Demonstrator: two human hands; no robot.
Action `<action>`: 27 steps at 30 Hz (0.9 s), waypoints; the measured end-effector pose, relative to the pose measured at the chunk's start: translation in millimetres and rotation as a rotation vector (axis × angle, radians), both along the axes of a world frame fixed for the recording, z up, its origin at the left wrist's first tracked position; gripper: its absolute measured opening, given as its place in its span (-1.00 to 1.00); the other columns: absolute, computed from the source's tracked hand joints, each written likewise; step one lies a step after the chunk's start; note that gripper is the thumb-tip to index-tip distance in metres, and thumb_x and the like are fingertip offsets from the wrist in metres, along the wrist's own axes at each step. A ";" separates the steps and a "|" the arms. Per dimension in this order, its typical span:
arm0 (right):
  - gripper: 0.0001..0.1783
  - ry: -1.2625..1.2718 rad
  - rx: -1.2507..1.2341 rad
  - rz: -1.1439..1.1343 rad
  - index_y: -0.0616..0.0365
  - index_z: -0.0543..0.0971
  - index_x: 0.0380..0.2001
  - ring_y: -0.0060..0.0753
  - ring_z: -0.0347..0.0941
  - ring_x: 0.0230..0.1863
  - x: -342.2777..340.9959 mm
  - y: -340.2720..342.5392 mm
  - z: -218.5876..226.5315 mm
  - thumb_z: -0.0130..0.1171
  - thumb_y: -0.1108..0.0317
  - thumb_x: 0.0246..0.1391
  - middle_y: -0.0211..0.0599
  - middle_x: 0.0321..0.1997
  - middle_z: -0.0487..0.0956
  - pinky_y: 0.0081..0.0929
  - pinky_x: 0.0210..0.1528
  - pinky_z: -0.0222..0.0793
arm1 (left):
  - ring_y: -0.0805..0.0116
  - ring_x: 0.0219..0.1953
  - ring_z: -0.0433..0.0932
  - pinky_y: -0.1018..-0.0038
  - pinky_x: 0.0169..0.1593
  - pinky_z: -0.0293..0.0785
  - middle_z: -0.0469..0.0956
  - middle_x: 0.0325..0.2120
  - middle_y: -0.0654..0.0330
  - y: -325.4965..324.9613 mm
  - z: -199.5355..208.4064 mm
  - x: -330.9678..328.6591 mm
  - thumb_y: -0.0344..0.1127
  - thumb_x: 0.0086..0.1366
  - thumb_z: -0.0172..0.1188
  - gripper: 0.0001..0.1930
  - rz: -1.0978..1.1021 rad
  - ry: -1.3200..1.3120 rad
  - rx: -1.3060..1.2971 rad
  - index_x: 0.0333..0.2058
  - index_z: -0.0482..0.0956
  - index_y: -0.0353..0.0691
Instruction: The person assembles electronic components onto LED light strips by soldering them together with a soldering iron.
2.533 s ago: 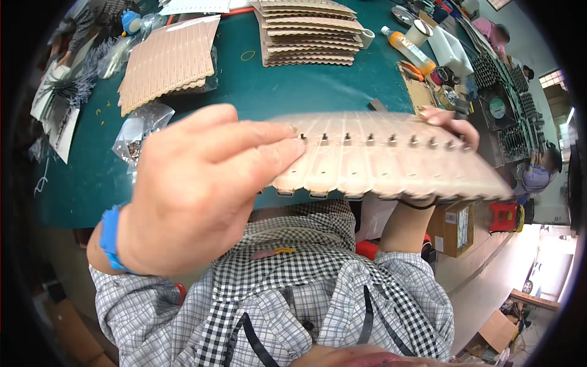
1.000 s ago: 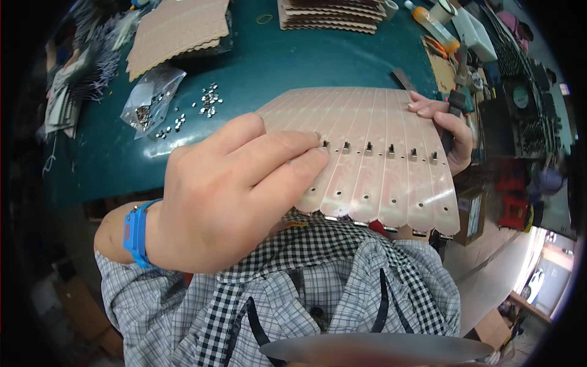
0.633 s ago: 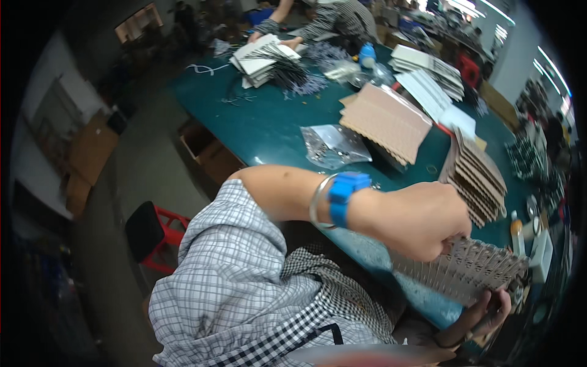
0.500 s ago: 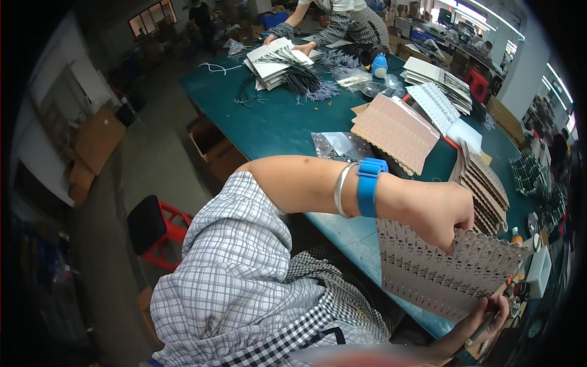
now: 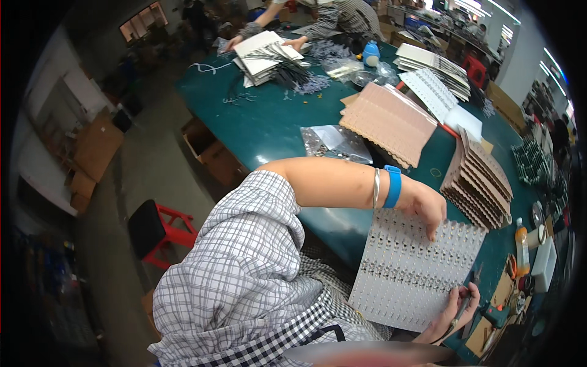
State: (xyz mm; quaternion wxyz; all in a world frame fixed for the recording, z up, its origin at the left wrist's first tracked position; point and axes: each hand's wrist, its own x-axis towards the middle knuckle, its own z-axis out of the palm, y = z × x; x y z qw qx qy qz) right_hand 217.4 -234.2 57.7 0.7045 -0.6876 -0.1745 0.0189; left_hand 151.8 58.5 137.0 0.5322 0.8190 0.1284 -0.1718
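Observation:
A pale board (image 5: 403, 269) with rows of small light and metallic parts and a scalloped far edge slants in front of me at the lower right. My left hand (image 5: 427, 210), with a blue band on its wrist, grips the far edge from above; the fingers are bent down onto the board's face. At the near right corner, my right hand (image 5: 460, 309) curls round a slim pen-like tool (image 5: 455, 319) with its fingers against the board's edge. The tool's exact kind cannot be made out.
Brown scalloped boards (image 5: 477, 180) stand stacked beyond my left hand, with pinkish boards (image 5: 391, 122) to their left. A bottle of orange liquid (image 5: 521, 248) stands right. Across the green table (image 5: 257, 131), a co-worker's hands hold white boards (image 5: 266, 55) with dark wires. A stool (image 5: 160, 232) stands left.
The board has tipped so its face with the small parts shows more fully. My left hand has moved up and left with its edge; my right hand has moved left.

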 end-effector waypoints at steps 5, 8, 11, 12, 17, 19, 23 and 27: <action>-0.59 -0.006 -0.044 0.043 0.21 0.49 -0.07 -0.63 0.32 -0.29 6.7 7.5 -12.1 0.20 0.65 -0.06 -0.42 -0.29 0.43 -0.68 -0.19 0.28 | 0.32 -0.27 0.58 0.32 -0.24 0.50 0.65 -0.37 0.06 11.0 -17.7 19.9 -0.18 -0.06 0.51 -0.54 -0.246 -0.119 0.234 -0.25 0.62 -0.38; -0.66 -0.074 -0.070 0.046 0.24 0.49 -0.07 -0.58 0.35 -0.27 7.7 14.4 -20.6 0.15 0.64 0.04 -0.41 -0.29 0.44 -0.62 -0.14 0.31 | 0.33 -0.30 0.59 0.35 -0.25 0.50 0.66 -0.38 0.09 15.2 -34.8 28.2 -0.23 -0.05 0.51 -0.54 -0.214 -0.001 0.062 -0.22 0.62 -0.39; -0.72 -0.203 -0.113 -0.126 0.26 0.50 -0.06 -0.56 0.35 -0.24 5.2 20.9 -16.4 0.12 0.57 0.14 -0.41 -0.29 0.43 -0.59 -0.10 0.31 | 0.35 -0.32 0.61 0.38 -0.28 0.53 0.66 -0.36 0.08 15.7 -52.2 31.8 -0.33 -0.03 0.50 -0.57 -0.151 0.087 -0.043 -0.20 0.61 -0.42; -0.67 -0.292 -0.116 -0.108 0.28 0.48 0.03 -0.54 0.33 -0.24 10.5 18.2 -20.1 0.11 0.35 0.26 -0.37 -0.28 0.44 -0.56 -0.09 0.30 | 0.36 -0.33 0.62 0.40 -0.30 0.54 0.66 -0.35 0.07 16.4 -56.6 31.7 -0.37 -0.01 0.49 -0.60 -0.102 0.145 -0.110 -0.19 0.60 -0.43; -0.44 -0.307 0.065 0.177 0.35 0.48 0.08 -0.49 0.32 -0.24 14.0 0.3 -14.9 0.04 0.03 0.29 -0.32 -0.22 0.45 -0.53 -0.11 0.29 | 0.38 -0.37 0.65 0.45 -0.34 0.59 0.66 -0.35 0.02 14.3 -66.1 33.4 -0.46 0.08 0.41 -0.65 -0.018 0.288 -0.254 -0.17 0.57 -0.48; -0.34 -0.325 0.056 0.253 0.38 0.47 0.09 -0.48 0.32 -0.25 15.6 -0.9 -14.4 0.02 -0.08 0.28 -0.32 -0.19 0.46 -0.51 -0.10 0.30 | 0.37 -0.37 0.66 0.44 -0.33 0.60 0.66 -0.35 0.01 15.0 -72.8 37.1 -0.46 0.09 0.40 -0.66 -0.057 0.295 -0.310 -0.18 0.57 -0.51; -0.66 -0.345 -0.004 0.356 0.42 0.56 -0.07 -0.50 0.26 -0.35 15.4 -2.7 -14.5 0.03 0.40 0.17 -0.25 -0.27 0.48 -0.57 -0.30 0.16 | 0.33 -0.34 0.66 0.46 -0.29 0.61 0.66 -0.35 0.04 11.3 -72.4 39.4 -0.47 0.07 0.41 -0.66 0.000 0.282 -0.445 -0.19 0.57 -0.51; -0.58 -0.011 0.044 0.316 0.45 0.50 -0.08 -0.38 0.49 -0.09 2.4 6.1 -10.5 0.20 0.34 0.06 -0.13 -0.10 0.57 -0.47 0.05 0.33 | 0.40 -0.34 0.64 0.52 -0.25 0.58 0.67 -0.33 0.06 18.0 -61.3 39.9 -0.43 0.06 0.42 -0.64 -0.081 0.260 -0.235 -0.19 0.58 -0.52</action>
